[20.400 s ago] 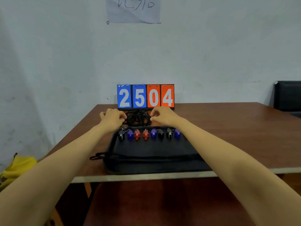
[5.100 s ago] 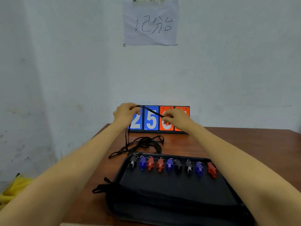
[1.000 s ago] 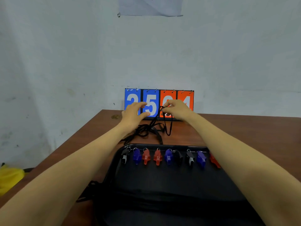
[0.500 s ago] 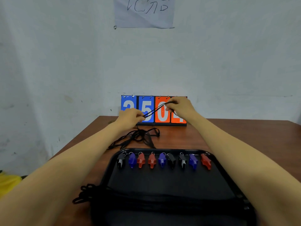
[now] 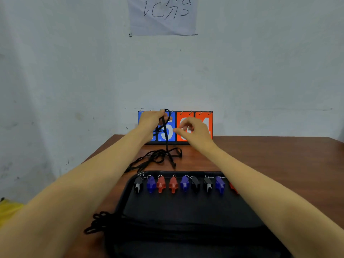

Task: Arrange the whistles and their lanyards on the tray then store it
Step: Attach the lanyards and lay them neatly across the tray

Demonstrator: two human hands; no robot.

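A black tray (image 5: 176,211) is set on the brown table (image 5: 279,157), close to the near edge. Along its far rim a row of whistles (image 5: 173,184) is laid side by side, each with a small metal ring turned toward the wall. From the left they are coloured black, blue, red, red, blue, black, black and blue, and a last red one is mostly hidden by the right forearm. A bunch of black cord (image 5: 97,223) is gathered at the tray's near left corner; whether it lies inside the rim or on the table cannot be told.

Just behind the tray, outside it, a loose heap of lanyards (image 5: 156,156) is spread on the table. One lanyard (image 5: 166,138) is lifted from the heap. Its upper loop is gripped by the left hand (image 5: 151,121), whose fingers are curled round the cord, and the strand hangs straight down to the heap. The right hand (image 5: 194,132) is held beside it, apart from the cord, with fingers loosely bent and nothing grasped. Both hands are raised before a flip scoreboard (image 5: 203,125) standing against the wall, where a handwritten sheet (image 5: 162,15) is stuck.
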